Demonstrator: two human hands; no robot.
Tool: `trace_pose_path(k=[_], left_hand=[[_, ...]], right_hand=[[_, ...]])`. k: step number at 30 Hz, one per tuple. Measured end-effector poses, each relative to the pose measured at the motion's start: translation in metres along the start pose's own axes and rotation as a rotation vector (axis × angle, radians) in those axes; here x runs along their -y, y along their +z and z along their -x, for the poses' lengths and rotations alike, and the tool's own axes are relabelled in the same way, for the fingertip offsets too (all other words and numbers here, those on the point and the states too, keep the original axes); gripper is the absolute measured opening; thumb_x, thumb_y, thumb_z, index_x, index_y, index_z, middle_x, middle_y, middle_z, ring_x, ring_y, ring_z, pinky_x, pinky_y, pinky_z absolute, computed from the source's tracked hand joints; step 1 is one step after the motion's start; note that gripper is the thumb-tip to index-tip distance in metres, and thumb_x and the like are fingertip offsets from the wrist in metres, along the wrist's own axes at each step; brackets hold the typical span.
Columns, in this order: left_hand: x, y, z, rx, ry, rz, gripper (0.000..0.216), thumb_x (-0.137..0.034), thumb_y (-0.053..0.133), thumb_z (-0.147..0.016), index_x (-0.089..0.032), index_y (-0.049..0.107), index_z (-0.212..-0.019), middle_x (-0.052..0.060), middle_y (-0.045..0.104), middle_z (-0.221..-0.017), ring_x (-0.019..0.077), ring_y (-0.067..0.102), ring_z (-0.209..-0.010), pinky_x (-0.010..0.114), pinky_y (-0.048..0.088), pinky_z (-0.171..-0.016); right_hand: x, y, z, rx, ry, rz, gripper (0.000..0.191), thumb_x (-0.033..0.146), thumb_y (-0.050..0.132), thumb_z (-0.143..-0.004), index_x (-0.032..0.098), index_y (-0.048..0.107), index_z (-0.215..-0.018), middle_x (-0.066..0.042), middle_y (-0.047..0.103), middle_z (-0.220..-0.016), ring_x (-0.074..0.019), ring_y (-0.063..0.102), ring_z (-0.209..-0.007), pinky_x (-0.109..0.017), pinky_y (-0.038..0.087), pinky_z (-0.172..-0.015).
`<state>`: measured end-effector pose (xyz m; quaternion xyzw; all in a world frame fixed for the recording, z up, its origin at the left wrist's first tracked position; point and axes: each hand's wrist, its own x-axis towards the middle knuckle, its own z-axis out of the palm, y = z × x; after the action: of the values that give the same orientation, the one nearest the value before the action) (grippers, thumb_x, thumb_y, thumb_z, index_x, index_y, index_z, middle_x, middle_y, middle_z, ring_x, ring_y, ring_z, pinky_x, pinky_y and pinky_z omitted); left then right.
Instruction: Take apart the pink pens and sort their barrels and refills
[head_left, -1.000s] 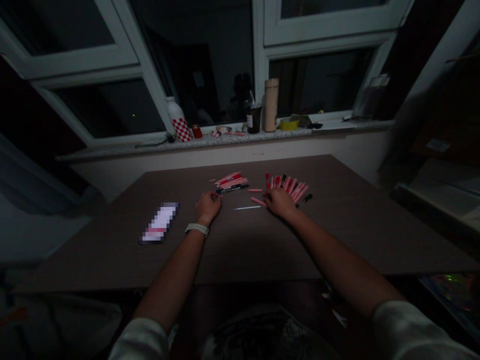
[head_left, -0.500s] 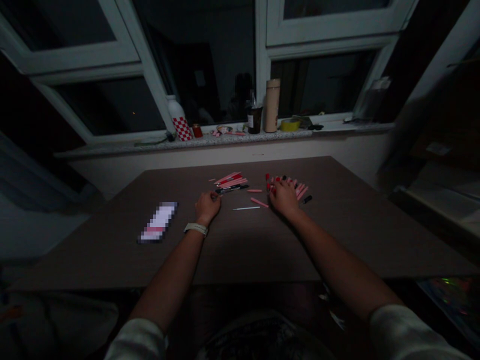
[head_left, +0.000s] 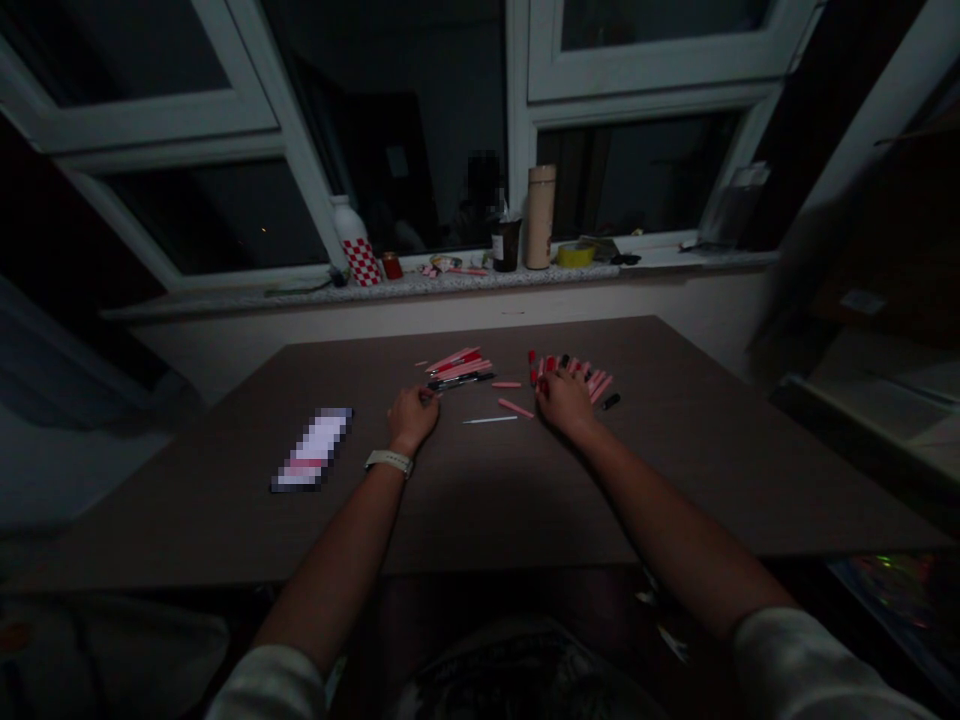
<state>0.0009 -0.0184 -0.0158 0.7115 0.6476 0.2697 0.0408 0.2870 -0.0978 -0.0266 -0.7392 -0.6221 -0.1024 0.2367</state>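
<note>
My left hand (head_left: 413, 418) rests on the table with its fingers curled together, close to the left end of a black pen (head_left: 461, 381). Whatever its fingertips may hold is too small to make out. Behind that pen lies a bundle of pink and red pens (head_left: 459, 362). Over the near left side of a pile of pink, red and black pen parts (head_left: 598, 384) bends my right hand (head_left: 565, 405), fingers closed, something red at the fingertips. Between the hands lie a thin white refill-like stick (head_left: 490, 420) and two pink pieces, one a pink tube (head_left: 515, 408).
A phone (head_left: 313, 450) with a lit screen lies left on the brown table (head_left: 480, 500). Along the windowsill stand a checkered bottle (head_left: 360, 255), a small red jar (head_left: 391, 265), a dark cup (head_left: 506, 243), a beige thermos (head_left: 540, 218) and yellow tape (head_left: 575, 255).
My right hand has drawn back slightly toward me, so more red pieces of the pile show behind it. My left hand has stayed in place; the whole view has shifted a little.
</note>
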Motion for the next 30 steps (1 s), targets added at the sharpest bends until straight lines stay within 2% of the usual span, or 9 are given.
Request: trace_pose_path(k=[14, 20, 26, 30], left_hand=[[0.0016, 0.0023, -0.0010, -0.003, 0.014, 0.006, 0.029, -0.047, 0.058, -0.086, -0.023, 0.069, -0.098, 0.010, 0.069, -0.105, 0.0260, 0.063, -0.100, 0.036, 0.046, -0.084], [0.0013, 0.0020, -0.0008, 0.006, 0.015, 0.010, 0.027, -0.045, 0.058, -0.086, -0.023, 0.069, -0.098, 0.010, 0.069, -0.106, 0.0262, 0.063, -0.102, 0.037, 0.046, -0.085], [-0.0033, -0.0016, 0.0023, 0.017, -0.003, 0.000, 0.026, -0.045, 0.059, -0.086, -0.024, 0.069, -0.097, 0.009, 0.069, -0.108, 0.0258, 0.062, -0.104, 0.036, 0.046, -0.086], [-0.0064, -0.0029, 0.0057, -0.012, -0.003, 0.006, 0.022, -0.041, 0.059, -0.086, -0.024, 0.068, -0.097, 0.009, 0.068, -0.108, 0.0276, 0.060, -0.107, 0.039, 0.045, -0.089]], right_hand=[[-0.0002, -0.0012, 0.0007, 0.004, 0.011, -0.005, 0.037, 0.030, 0.050, -0.090, 0.008, 0.068, -0.115, -0.024, 0.059, -0.129, -0.0416, 0.038, -0.133, -0.057, 0.013, -0.112], [0.0041, -0.0039, 0.0013, 0.033, 0.021, 0.019, 0.032, 0.031, 0.053, -0.089, 0.011, 0.071, -0.107, -0.022, 0.067, -0.118, -0.0424, 0.043, -0.130, -0.060, 0.012, -0.111], [0.0061, -0.0056, 0.0007, -0.047, 0.085, 0.006, 0.041, 0.033, 0.053, -0.089, 0.012, 0.067, -0.121, -0.024, 0.062, -0.126, -0.0435, 0.047, -0.125, -0.060, 0.019, -0.107], [0.0038, -0.0104, -0.0025, -0.105, 0.187, -0.117, 0.037, 0.036, 0.052, -0.090, 0.016, 0.071, -0.115, -0.020, 0.068, -0.114, -0.0381, 0.051, -0.116, -0.053, 0.026, -0.104]])
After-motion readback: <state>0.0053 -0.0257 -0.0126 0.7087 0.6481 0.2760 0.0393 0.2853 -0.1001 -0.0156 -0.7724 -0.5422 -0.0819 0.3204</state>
